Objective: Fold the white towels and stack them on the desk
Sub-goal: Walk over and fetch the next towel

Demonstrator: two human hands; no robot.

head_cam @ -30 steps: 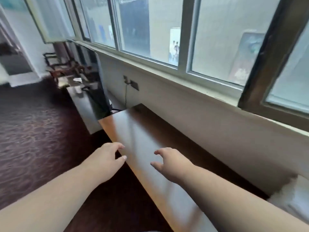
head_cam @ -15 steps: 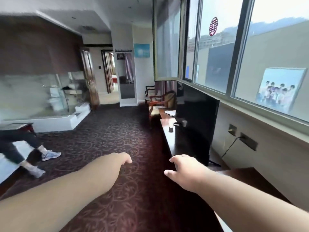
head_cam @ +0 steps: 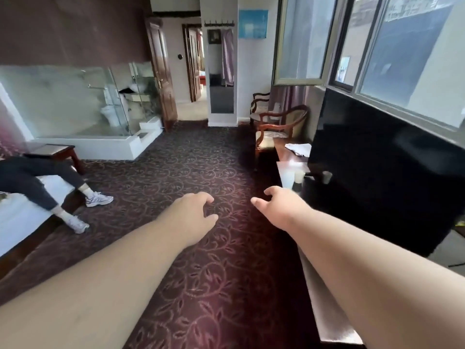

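1. A second ago the view looked down on a bare stretch of dark tabletop under the window, with a white towel at the right edge. Now it faces down the room, so the head has turned left and away from that spot.
2. Both arms reach forward over the patterned carpet. The left hand and the right hand hold nothing, and their fingers hang loosely curled, much as they did in the two earlier views.
3. No towel is in either hand. The one seen at the right edge earlier is out of view. A crumpled white cloth lies on the tabletop far ahead, beside the black television; I cannot tell whether it is a towel.
4. A bed with white bedding sits at the left, where another person's legs rest.
5. My reading: no fold is under way, and the person seems to be turning to fetch the next towel, either from the bed side or from the far tabletop.
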